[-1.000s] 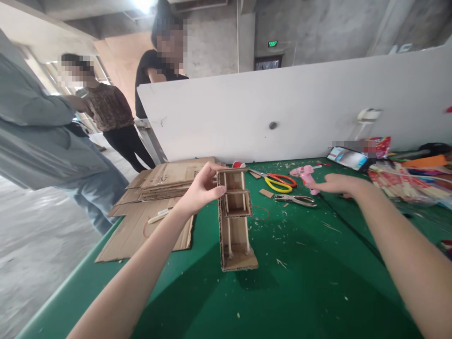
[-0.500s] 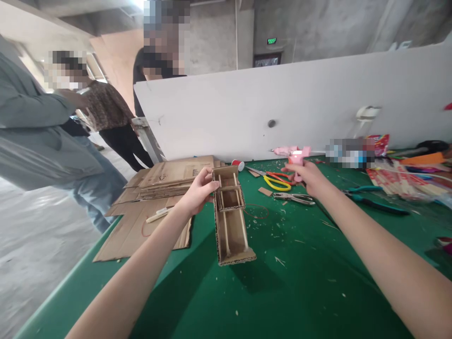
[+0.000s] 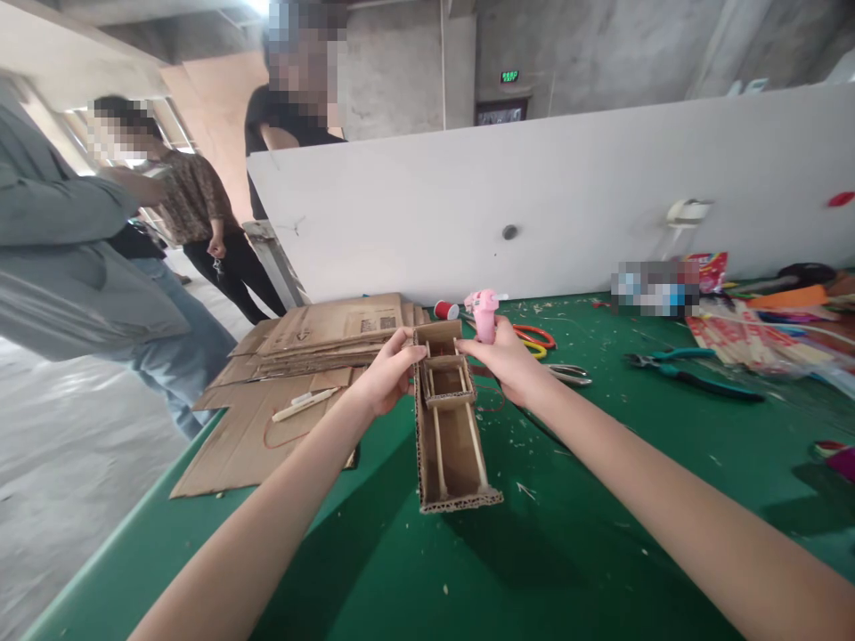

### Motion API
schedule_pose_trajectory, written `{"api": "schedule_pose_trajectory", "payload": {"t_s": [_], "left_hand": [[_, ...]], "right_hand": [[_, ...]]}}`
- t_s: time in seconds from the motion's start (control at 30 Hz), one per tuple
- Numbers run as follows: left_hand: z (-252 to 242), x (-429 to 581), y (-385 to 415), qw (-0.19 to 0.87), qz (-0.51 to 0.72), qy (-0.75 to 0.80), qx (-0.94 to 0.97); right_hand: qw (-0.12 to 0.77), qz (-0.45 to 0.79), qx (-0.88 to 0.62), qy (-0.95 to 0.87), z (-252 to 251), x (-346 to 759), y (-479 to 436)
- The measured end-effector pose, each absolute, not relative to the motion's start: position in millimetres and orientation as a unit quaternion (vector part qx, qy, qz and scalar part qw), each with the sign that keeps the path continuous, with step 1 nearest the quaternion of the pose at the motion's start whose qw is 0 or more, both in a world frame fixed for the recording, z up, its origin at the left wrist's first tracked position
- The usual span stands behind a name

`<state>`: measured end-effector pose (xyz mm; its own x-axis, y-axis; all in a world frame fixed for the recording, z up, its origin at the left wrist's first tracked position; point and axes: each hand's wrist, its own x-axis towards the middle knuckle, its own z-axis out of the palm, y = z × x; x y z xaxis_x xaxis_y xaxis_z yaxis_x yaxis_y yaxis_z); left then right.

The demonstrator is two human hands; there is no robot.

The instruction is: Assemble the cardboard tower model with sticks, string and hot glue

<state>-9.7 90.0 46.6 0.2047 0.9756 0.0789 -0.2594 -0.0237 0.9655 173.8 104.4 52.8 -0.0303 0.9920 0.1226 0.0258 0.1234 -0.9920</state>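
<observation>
A narrow open cardboard frame (image 3: 451, 436) with thin wooden sticks inside stands on the green table (image 3: 601, 534), its top tilted away from me. My left hand (image 3: 387, 374) grips the frame's upper left edge with fingers closed on it. My right hand (image 3: 508, 361) holds a pink glue gun (image 3: 484, 313) upright right beside the frame's top right corner, fingers wrapped round its grip.
Flat cardboard sheets (image 3: 313, 356) with a white stick (image 3: 304, 405) lie left. Red and yellow scissors (image 3: 534, 338), metal pliers (image 3: 567, 374), green-handled pliers (image 3: 674, 367) and packets (image 3: 748, 338) sit right. A white board (image 3: 601, 196) backs the table. Three people stand at far left.
My right hand has picked the pink glue gun off the table and carried it left to the top of the cardboard frame. The left hand keeps hold of the frame.
</observation>
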Motion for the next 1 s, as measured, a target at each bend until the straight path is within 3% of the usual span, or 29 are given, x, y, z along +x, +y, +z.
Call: {"api": "schedule_pose_trajectory", "payload": {"t_s": [1.0], "left_hand": [[35,-10,94,0.580,0.518,0.343,0.526]], "right_hand": [[0.535,0.467,-0.467,-0.527,39,166,106]]}}
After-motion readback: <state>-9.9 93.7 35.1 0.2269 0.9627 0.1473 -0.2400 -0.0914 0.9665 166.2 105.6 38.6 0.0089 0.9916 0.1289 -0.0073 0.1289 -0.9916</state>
